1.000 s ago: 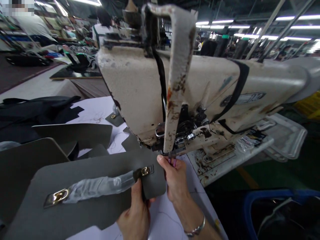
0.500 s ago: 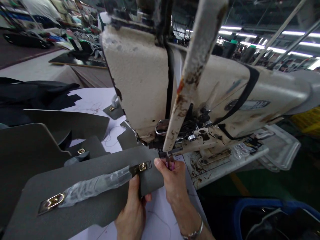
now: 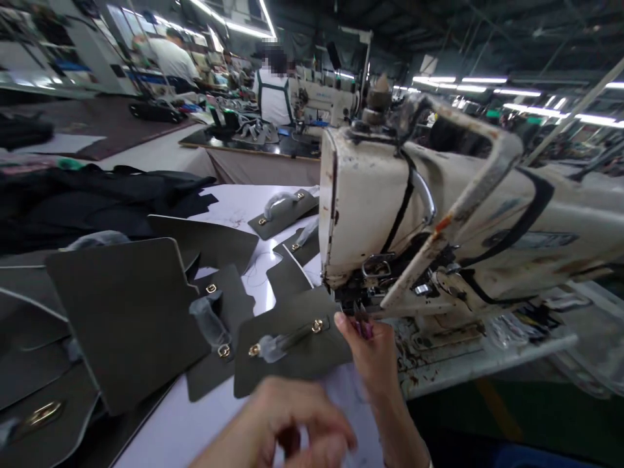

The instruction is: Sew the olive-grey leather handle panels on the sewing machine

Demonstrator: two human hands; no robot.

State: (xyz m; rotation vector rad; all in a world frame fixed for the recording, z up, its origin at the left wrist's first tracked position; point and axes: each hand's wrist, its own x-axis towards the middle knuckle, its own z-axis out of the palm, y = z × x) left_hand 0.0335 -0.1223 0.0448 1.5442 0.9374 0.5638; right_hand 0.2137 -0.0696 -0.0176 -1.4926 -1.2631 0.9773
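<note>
My right hand [image 3: 375, 357] is closed around small pink-handled scissors [image 3: 363, 328], beside the needle area of a worn cream sewing machine [image 3: 365, 201]. Its thumb rests at the right edge of a dark grey-green bag panel [image 3: 292, 364]. A handle partly wrapped in clear plastic [image 3: 273, 348] runs between two gold-coloured fittings on that panel. In the foreground, my left hand [image 3: 292, 416] hovers in front of the panel, slightly blurred. Its fingers are loosely bent and apart, with nothing visible in them.
More grey-green panels [image 3: 131, 318] with wrapped handles lie or lean to the left and behind. Black fabric [image 3: 88, 195] is heaped at the back left. A rusty bar [image 3: 433, 247] slants in front of the machine. People work farther back.
My left hand has let go of the panel and come nearer the camera. The view has swung left and up, showing more panels. My right hand stays by the needle area with the scissors.
</note>
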